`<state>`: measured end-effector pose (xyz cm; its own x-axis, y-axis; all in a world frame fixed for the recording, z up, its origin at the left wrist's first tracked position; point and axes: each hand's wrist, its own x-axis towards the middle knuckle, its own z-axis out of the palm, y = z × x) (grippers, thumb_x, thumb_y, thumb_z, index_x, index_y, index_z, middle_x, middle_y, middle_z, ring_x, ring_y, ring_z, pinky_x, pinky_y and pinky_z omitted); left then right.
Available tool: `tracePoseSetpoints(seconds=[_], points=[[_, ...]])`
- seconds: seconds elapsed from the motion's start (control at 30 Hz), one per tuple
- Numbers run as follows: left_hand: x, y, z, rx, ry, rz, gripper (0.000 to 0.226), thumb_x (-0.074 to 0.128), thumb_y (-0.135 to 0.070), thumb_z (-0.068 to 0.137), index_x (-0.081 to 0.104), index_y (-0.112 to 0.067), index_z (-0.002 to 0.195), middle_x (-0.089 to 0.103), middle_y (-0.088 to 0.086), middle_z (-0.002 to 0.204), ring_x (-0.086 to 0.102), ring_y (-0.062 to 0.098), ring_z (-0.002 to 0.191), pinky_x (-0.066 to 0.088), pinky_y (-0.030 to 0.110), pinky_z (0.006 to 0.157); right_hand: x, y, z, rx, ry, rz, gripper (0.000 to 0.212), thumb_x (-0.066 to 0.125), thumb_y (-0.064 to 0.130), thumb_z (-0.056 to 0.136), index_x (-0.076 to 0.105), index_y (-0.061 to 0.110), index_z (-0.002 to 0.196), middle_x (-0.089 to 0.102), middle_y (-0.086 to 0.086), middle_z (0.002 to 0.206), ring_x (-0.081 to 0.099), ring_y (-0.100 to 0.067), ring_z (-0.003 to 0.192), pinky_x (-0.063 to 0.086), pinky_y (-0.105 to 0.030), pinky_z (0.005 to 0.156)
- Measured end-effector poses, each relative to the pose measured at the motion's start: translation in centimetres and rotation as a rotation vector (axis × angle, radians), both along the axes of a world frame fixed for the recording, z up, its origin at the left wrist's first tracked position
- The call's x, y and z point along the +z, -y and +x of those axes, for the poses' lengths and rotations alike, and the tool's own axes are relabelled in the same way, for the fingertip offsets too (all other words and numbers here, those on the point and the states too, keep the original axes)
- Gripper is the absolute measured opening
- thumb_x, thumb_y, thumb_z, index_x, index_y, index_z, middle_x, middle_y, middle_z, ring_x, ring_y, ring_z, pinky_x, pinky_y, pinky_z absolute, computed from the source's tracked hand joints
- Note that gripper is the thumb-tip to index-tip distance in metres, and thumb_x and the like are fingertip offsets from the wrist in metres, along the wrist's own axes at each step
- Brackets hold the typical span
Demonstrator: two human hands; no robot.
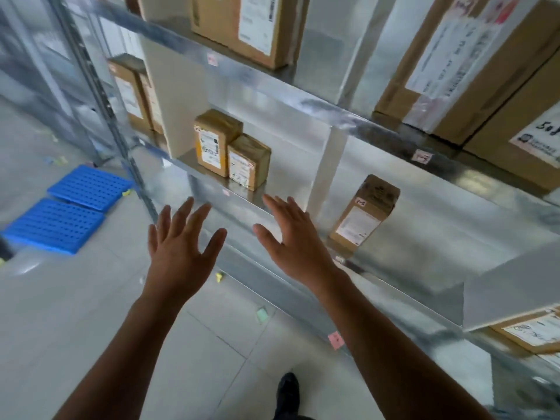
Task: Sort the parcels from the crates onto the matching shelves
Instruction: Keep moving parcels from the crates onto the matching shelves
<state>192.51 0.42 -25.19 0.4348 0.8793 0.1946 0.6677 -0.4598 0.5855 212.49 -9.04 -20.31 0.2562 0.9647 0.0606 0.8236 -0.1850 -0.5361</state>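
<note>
My left hand (181, 244) and my right hand (292, 237) are stretched out with fingers spread, holding nothing, just in front of a metal shelf edge (212, 184). Two small brown parcels (231, 151) with white labels stand side by side on that shelf, beyond my hands. A single brown parcel (365, 215) stands upright in the compartment to the right, past a white divider (328, 171). Larger cardboard boxes (248, 25) sit on the shelf above.
Two blue perforated pallets (69, 207) lie on the grey floor at the left. Big boxes (472, 71) fill the upper right shelf, and a labelled parcel (530, 330) lies low at the right. Small coloured tags (335, 339) mark shelf edges. My shoe (288, 392) is below.
</note>
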Motion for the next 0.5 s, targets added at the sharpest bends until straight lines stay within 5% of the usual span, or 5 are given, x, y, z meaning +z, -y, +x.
tracePoseSetpoints(seconds=[0.3,0.5], points=[[2.7,-4.3,-21.8,0.382,-0.009,0.056,0.069,0.037,-0.07,0.094,0.042,-0.035,0.153,0.03,-0.004,0.167,0.012,0.031,0.157,0.008,0.059,0.125,2.2,-10.8,-21.2,0.278,0.05,0.024,0.063,0.043,0.052,0.107,0.025,0.031,0.164,0.025,-0.002,0.172,0.01,-0.022,0.161,0.009,-0.052,0.129],[5.3,-5.1,-35.5,0.666,-0.059,0.046,0.061,0.048,-0.058,0.099,0.04,-0.035,0.155,0.025,-0.006,0.168,0.008,0.027,0.157,0.005,0.054,0.126,3.0,-17.6,-35.2,0.532,0.058,0.085,0.063,0.051,0.046,0.105,0.034,0.024,0.162,0.036,-0.005,0.167,0.023,-0.027,0.158,0.021,-0.051,0.125]])
